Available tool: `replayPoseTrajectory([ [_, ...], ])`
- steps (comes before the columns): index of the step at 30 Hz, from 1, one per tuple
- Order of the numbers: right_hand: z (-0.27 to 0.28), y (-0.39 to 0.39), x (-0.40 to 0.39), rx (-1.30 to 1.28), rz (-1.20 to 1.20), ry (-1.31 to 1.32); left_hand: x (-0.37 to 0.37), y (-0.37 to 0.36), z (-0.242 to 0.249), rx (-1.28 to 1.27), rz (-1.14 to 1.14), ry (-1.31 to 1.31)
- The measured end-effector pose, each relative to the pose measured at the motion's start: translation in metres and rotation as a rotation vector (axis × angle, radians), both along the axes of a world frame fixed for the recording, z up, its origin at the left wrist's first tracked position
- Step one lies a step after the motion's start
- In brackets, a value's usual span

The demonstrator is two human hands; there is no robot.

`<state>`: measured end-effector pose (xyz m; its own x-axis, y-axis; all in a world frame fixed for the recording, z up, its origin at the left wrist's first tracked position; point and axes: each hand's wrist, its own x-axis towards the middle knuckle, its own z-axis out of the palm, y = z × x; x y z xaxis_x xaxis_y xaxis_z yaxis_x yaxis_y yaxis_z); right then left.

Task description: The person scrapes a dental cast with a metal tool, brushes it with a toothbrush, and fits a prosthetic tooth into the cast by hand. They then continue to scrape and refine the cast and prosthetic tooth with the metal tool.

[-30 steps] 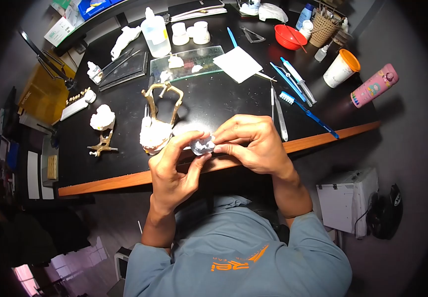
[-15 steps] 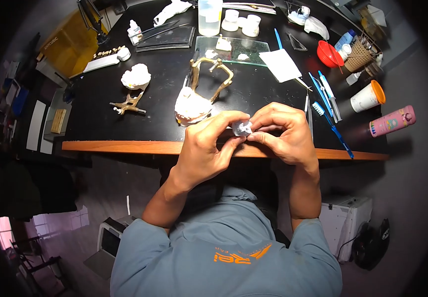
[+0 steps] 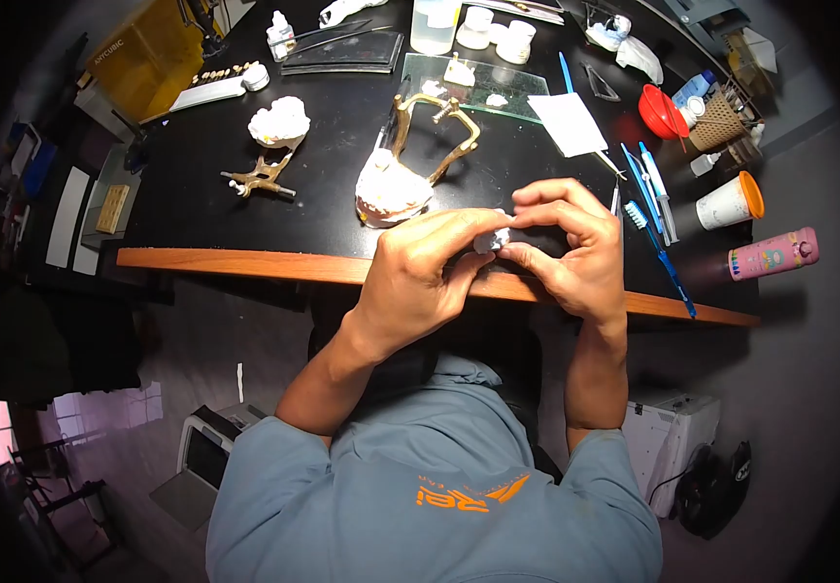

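Observation:
Above the front edge of the desk, my left hand (image 3: 418,267) pinches a small whitish-grey piece (image 3: 494,239) between thumb and fingers. My right hand (image 3: 580,255) is at the piece's right side, its thumb and a fingertip touching it and the other fingers curled. The fingers hide part of the piece. Just beyond my left hand stands a white plaster cast (image 3: 391,189) joined to a brass-coloured metal frame (image 3: 473,136). Farther left, another white cast (image 3: 280,122) rests on a second metal part (image 3: 260,178).
A glass slab (image 3: 527,89) with white bits lies behind the frame, beside a white paper (image 3: 568,124). To the right are a blue toothbrush (image 3: 661,255), a red bowl (image 3: 661,112), an orange-rimmed cup (image 3: 729,202) and a pink can (image 3: 774,255). A black case (image 3: 342,53) lies at the back.
The view has shifted slightly. Both hands and the small piece have moved a little right and up in the picture, and the piece is turned and more covered by my left fingers.

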<state>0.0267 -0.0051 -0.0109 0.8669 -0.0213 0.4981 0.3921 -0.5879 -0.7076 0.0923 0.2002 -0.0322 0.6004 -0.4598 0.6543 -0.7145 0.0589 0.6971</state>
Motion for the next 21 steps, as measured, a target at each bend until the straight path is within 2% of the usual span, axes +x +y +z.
replayPoseTrajectory([
  [2, 0.002, 0.001, 0.001, -0.089, -0.013, -0.094, 0.0, -0.001, 0.001, 0.011, 0.006, 0.013],
  [5, 0.001, 0.008, 0.001, 0.117, 0.052, -0.021, 0.002, -0.003, 0.001, 0.037, -0.008, 0.053],
  [17, 0.009, 0.004, 0.003, 0.059, 0.079, 0.034, 0.007, -0.006, 0.002, 0.062, -0.074, 0.138],
  [21, 0.016, 0.002, 0.003, 0.017, 0.116, 0.062, 0.008, -0.007, 0.001, 0.059, -0.057, 0.078],
])
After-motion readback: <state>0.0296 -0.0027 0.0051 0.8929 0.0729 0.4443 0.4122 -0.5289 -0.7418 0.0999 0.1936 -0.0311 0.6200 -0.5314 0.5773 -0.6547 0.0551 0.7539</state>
